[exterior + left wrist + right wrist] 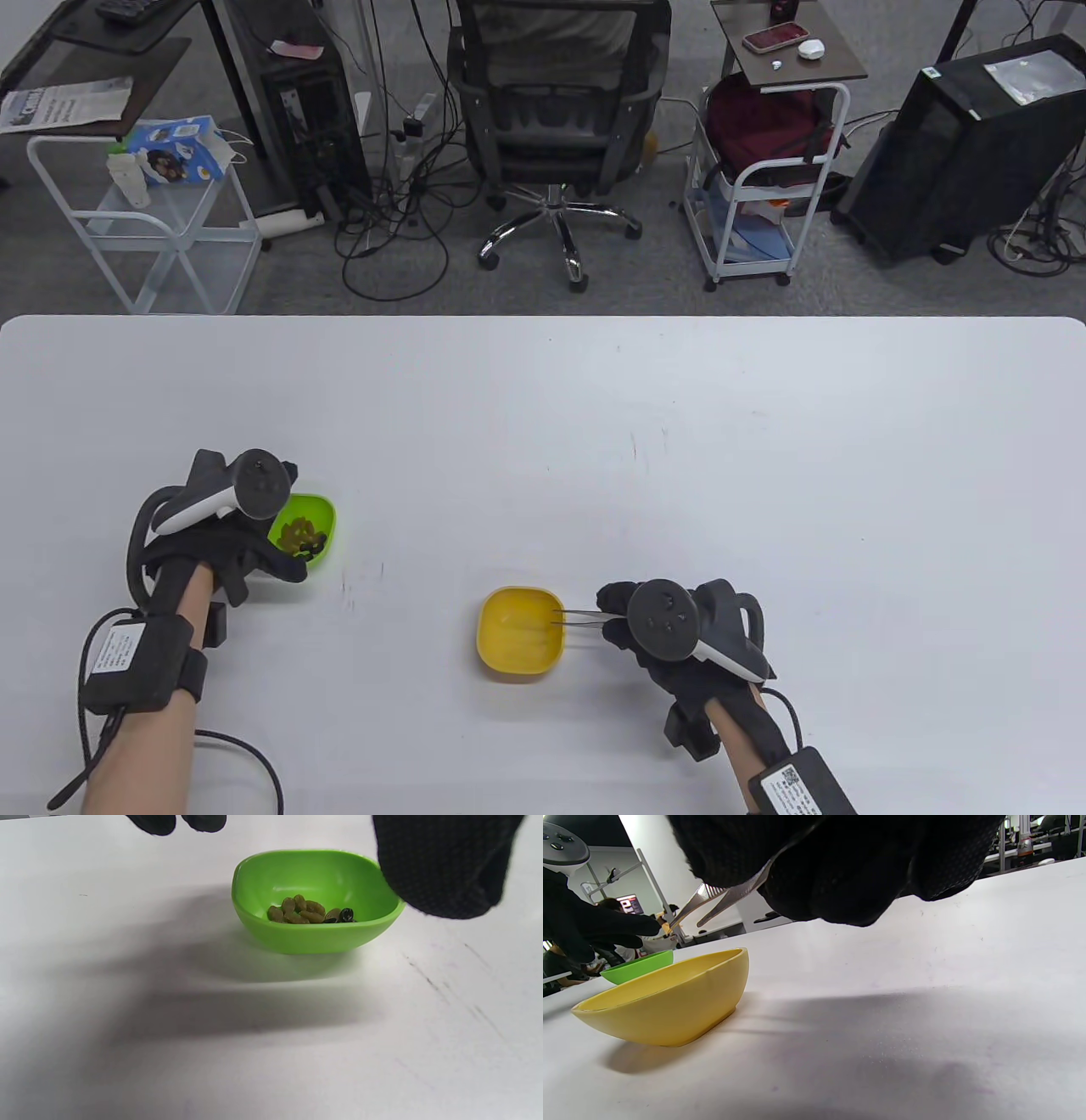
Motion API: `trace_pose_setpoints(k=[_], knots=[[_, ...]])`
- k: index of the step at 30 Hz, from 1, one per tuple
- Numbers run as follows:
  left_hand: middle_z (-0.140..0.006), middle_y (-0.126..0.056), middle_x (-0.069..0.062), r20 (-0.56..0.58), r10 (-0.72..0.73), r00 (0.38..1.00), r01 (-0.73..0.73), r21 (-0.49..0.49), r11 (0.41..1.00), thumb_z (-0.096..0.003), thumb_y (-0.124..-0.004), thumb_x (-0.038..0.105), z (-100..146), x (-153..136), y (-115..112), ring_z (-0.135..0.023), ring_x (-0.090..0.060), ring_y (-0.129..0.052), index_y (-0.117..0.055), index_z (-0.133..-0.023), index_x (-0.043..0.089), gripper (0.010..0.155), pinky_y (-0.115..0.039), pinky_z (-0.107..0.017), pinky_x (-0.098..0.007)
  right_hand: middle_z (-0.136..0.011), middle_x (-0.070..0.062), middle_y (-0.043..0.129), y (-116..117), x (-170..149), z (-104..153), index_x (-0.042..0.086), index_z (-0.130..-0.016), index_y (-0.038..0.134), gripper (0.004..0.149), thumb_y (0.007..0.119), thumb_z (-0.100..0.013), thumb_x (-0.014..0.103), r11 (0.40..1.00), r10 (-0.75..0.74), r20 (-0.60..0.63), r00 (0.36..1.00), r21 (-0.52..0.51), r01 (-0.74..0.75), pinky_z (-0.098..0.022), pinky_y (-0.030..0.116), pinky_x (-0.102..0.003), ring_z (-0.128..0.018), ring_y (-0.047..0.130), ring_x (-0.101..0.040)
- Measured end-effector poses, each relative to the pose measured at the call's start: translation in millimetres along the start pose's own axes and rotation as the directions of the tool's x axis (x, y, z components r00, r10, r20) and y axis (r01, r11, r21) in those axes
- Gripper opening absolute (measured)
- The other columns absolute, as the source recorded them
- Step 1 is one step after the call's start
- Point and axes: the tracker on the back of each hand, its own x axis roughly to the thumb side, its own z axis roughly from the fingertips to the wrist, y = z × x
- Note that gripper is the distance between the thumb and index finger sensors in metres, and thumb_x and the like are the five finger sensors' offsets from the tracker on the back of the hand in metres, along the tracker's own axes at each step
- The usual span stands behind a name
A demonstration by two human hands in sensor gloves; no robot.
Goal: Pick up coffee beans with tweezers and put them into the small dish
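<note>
While the right hand pinches the tweezers, their tips, slightly apart and carrying nothing visible, hover over the yellow dish. Coffee beans lie in the green dish toward ten o'clock, well apart from the tips. Tweezer axis points to nine o'clock. The left hand is nearer the beans, its fingers loose around the green dish's rim.

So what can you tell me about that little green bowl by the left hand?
The green bowl is a small, shallow dish of glossy plastic with a rounded-square rim. It stands upright on the white table, left of the yellow bowl. A small heap of coffee beans lies in it, most olive-brown, one or two nearly black. The left hand hovers at its near-left side; contact cannot be told.
</note>
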Motion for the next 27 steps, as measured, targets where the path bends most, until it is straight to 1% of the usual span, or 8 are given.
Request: trace_pose_setpoints(k=[3, 6, 9, 12, 18, 22, 24, 27], knots=[[-0.132, -0.018, -0.016, 0.002, -0.001, 1.000, 0.001, -0.033, 0.999, -0.0311, -0.088, 0.060, -7.4, 2.0, -3.4, -0.122, -0.048, -0.047, -0.017, -0.122, 0.016, 0.124, -0.054, -0.084, -0.064, -0.070, 0.004, 0.094, 0.2, -0.3, -0.2, 0.025, -0.091, 0.071, 0.048, 0.073, -0.046, 0.038, 1.000, -0.003, 0.000, 1.000, 0.004, 0.003, -0.069, 0.073, -0.056, -0.055, 0.098, -0.018], [-0.132, -0.021, -0.015, 0.023, 0.007, 1.000, -0.007, -0.006, 1.000, -0.0301, -0.089, 0.060, -12.2, 4.2, -6.4, -0.121, -0.047, -0.048, -0.018, -0.122, 0.017, 0.124, -0.056, -0.084, -0.062, -0.070, 0.004, 0.094, 0.0, -1.6, -0.2, 0.025, -0.091, 0.071, 0.048, 0.073, -0.046, 0.038, 1.000, -0.004, -0.006, 1.000, 0.007, 0.004, -0.069, 0.073, -0.056, -0.055, 0.098, -0.018], [-0.132, -0.021, -0.015, 0.002, -0.016, 1.000, 0.016, -0.046, 0.999, -0.0300, -0.089, 0.060, -16.4, 4.2, -10.0, -0.122, -0.048, -0.049, -0.018, -0.122, 0.018, 0.124, -0.056, -0.085, -0.062, -0.070, 0.004, 0.094, -0.5, -2.7, -0.1, 0.025, -0.091, 0.071, 0.048, 0.074, -0.046, 0.038, 1.000, -0.008, -0.010, 1.000, 0.005, 0.008, -0.069, 0.073, -0.056, -0.056, 0.098, -0.018], [-0.132, -0.022, -0.018, -0.005, -0.016, 1.000, 0.016, -0.009, 1.000, -0.0290, -0.088, 0.061, -17.6, 3.0, -12.0, -0.121, -0.050, -0.054, -0.016, -0.122, 0.019, 0.125, -0.059, -0.084, -0.065, -0.070, 0.004, 0.094, -0.5, -2.8, -0.3, 0.025, -0.091, 0.071, 0.048, 0.073, -0.046, 0.038, 1.000, -0.008, -0.012, 1.000, 0.006, 0.008, -0.069, 0.073, -0.056, -0.056, 0.098, -0.018], [-0.132, -0.027, -0.016, -0.014, -0.013, 1.000, 0.013, -0.020, 1.000, -0.0291, -0.088, 0.061, -21.6, 0.5, -17.3, -0.120, -0.046, -0.062, -0.018, -0.122, 0.019, 0.124, -0.060, -0.084, -0.064, -0.070, 0.003, 0.094, -0.6, -3.2, -0.2, 0.025, -0.092, 0.071, 0.048, 0.073, -0.046, 0.038, 1.000, 0.000, -0.017, 1.000, 0.009, 0.000, -0.069, 0.073, -0.056, -0.056, 0.098, -0.018], [-0.131, -0.039, -0.015, -0.011, -0.009, 1.000, 0.010, 0.053, 0.999, -0.0288, -0.089, 0.060, -23.8, -0.5, -23.0, -0.113, -0.041, -0.075, -0.025, -0.122, 0.019, 0.121, -0.066, -0.082, -0.063, -0.070, 0.003, 0.094, -0.6, -3.9, -0.3, 0.025, -0.092, 0.071, 0.048, 0.073, -0.046, 0.038, 1.000, -0.007, -0.021, 1.000, 0.009, 0.007, -0.069, 0.073, -0.056, -0.056, 0.098, -0.018], [-0.130, -0.043, -0.014, -0.005, 0.012, 1.000, -0.011, 0.091, 0.996, -0.0279, -0.089, 0.061, -23.3, -2.4, -25.3, -0.110, -0.040, -0.079, -0.028, -0.122, 0.018, 0.120, -0.067, -0.082, -0.062, -0.070, 0.004, 0.094, -0.4, -4.0, -0.4, 0.025, -0.092, 0.071, 0.048, 0.073, -0.046, 0.038, 1.000, -0.006, -0.023, 1.000, 0.011, 0.006, -0.069, 0.073, -0.056, -0.056, 0.098, -0.018], [-0.129, -0.046, -0.016, 0.016, 0.048, 0.999, -0.050, 0.125, 0.991, -0.0276, -0.090, 0.061, -22.7, -5.2, -28.9, -0.108, -0.040, -0.081, -0.032, -0.122, 0.016, 0.120, -0.067, -0.081, -0.063, -0.070, 0.004, 0.094, -0.3, -4.5, -0.6, 0.025, -0.091, 0.071, 0.048, 0.073, -0.046, 0.038, 1.000, -0.004, -0.027, 1.000, 0.015, 0.004, -0.069, 0.073, -0.056, -0.056, 0.098, -0.018]])
